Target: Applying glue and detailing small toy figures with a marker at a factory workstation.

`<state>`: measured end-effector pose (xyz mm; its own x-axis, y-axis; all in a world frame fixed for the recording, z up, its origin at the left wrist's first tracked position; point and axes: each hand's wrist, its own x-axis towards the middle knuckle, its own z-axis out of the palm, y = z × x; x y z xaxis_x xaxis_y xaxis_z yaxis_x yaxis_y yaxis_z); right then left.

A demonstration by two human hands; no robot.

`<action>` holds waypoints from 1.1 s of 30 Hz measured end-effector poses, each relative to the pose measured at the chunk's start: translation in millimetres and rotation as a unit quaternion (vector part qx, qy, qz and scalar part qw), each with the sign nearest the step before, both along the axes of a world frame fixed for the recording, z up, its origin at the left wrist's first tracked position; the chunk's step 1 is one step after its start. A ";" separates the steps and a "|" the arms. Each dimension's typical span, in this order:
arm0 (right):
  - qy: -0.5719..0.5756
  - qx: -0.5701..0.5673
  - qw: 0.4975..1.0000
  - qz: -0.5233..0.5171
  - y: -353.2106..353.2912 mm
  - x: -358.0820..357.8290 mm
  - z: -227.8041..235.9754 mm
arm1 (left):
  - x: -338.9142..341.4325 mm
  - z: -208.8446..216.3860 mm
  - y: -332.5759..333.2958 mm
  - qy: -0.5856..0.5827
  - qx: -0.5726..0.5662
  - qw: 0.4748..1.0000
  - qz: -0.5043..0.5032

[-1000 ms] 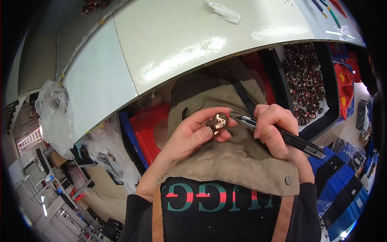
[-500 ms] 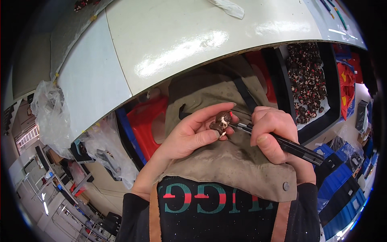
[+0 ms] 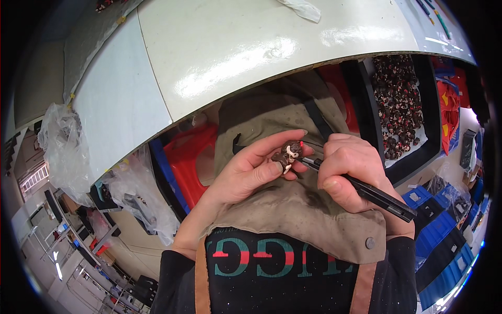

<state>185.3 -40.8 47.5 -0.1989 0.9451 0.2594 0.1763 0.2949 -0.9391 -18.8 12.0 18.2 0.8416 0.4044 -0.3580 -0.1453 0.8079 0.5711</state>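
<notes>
Compared with 1 second ago, the right hand is staying clamped around the black knife-like tool, but the tool is now bringing its tip closer to the figurine, where before a gap was showing. I cannot tell if the tip is touching. The left hand is keeping its thumb and fingers pressed together on the figurine, which is presenting a slightly different angle. The crumpled white cloth is appearing higher in the view.

The figurine is resting in the left hand's fingertips, above the apron and below the curved edge of the bench, which is passing at 12 o'clock. Between this edge and the hands, a strip of apron cloth is leaving some room. At 9 o'clock a red stool is standing near the left wrist; at 2 o'clock the black rim of a tray is bordering the right side.

The figurine is showing rounded forms, dark brown with cream and a small red spot. The tray is carrying a heap of similar pieces on a white sheet. The bench is shining smoothly, while the apron is looking matt, creased and stained.
</notes>
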 end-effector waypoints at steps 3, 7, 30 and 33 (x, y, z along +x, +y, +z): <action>-0.003 0.005 1.000 0.011 1.4 -2.7 2.5 | -3.6 -2.9 -2.0 -0.028 0.023 0.999 -0.010; -0.010 0.014 1.000 0.012 0.4 -5.4 -0.8 | -5.4 -5.6 -2.9 -0.037 0.034 0.999 -0.018; -0.110 0.037 0.992 0.054 8.0 3.5 12.7 | 1.9 -6.2 0.3 -0.030 0.041 0.998 -0.028; -0.120 0.047 0.991 0.048 6.1 3.9 12.3 | 3.6 -6.7 -0.8 -0.032 0.040 0.998 -0.028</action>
<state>189.2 -34.7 59.8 -0.3528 0.8930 0.2795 0.3575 0.4047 -0.8417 -15.2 11.1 11.4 0.8839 0.3814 -0.2706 -0.1400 0.7679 0.6251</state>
